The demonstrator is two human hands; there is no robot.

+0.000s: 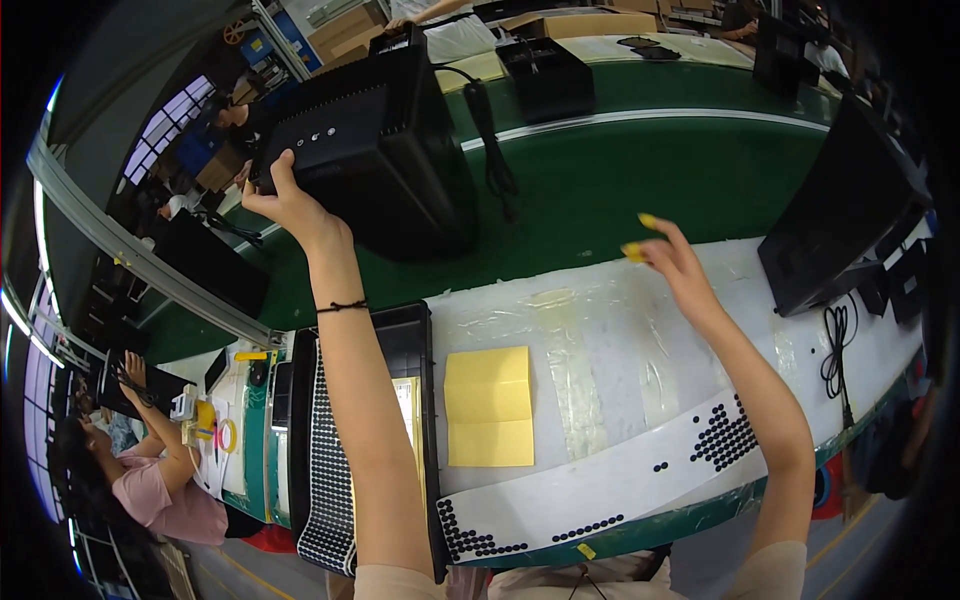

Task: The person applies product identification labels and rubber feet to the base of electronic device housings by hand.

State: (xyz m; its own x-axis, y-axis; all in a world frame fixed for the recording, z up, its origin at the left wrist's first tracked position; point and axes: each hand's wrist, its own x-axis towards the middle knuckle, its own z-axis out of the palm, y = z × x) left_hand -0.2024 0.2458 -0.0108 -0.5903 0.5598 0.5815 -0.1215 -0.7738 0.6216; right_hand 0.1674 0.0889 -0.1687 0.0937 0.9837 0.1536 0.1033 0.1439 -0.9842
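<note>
A large black box-shaped appliance (420, 150), with small white symbols on its panel, stands tilted in view on the green conveyor belt (600, 170). My left hand (297, 208) grips its near left edge, thumb against the panel and the other fingers partly hidden. Over the near border of the belt hovers my right hand (678, 268), holding nothing, its fingers apart and yellow covers on two fingertips. Below it, a white strip with round black pads (722, 438) lies along the front of the plastic-covered table (640, 350).
A folded yellow sheet (488, 405) lies mid-table, beside a black tray (430, 340) with a sheet of black dots (325, 470). Another black appliance (840, 210) stands right, near a coiled cable (835, 360). A co-worker in pink (165, 500) sits left; other people work across the belt.
</note>
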